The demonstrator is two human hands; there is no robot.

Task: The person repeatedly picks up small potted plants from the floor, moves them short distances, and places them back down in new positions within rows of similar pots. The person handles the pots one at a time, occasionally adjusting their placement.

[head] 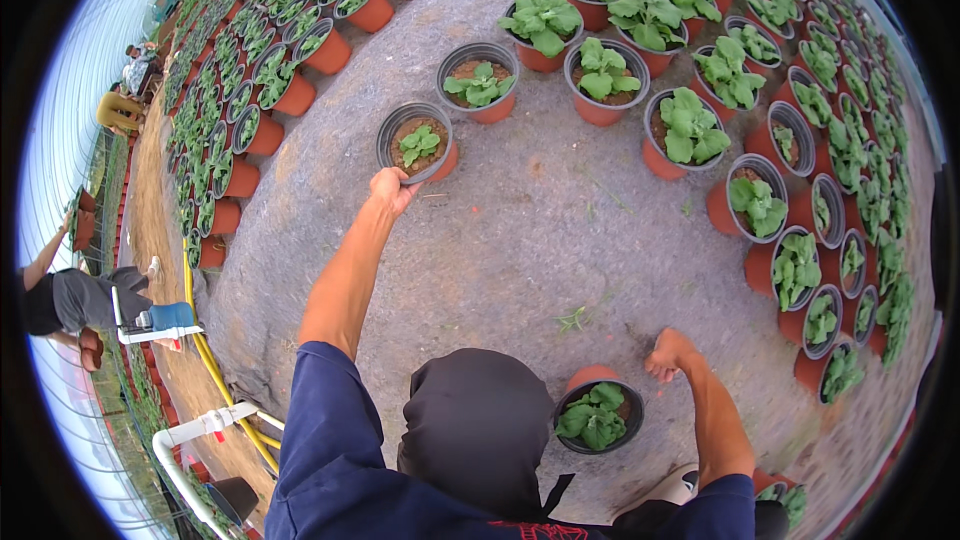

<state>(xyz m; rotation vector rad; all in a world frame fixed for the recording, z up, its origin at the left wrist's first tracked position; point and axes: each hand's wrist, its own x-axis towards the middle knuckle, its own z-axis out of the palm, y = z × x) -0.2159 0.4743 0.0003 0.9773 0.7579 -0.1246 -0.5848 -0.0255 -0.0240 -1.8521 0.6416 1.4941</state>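
My left hand (393, 190) grips the near rim of a terracotta-coloured plastic pot (445, 165) with a black inner wall, brown soil and a small leafy green seedling (419, 145). The pot is upright at the ground cloth, just left of another potted plant (480, 85). On the right, my right hand (667, 355) hangs over the grey cloth with its fingers curled, and no object shows in it. Below and left of that hand, a potted green plant (592, 420) is tilted, close to the dark head covering (476, 420).
Dense rows of potted plants (796, 270) curve along the right, with more rows (277, 82) at upper left. Grey ground cloth (480, 270) lies between. At left are white pipes (202, 424), yellow hoses (210, 375), a blue bottle (171, 316) and a person (82, 300) carrying pots.
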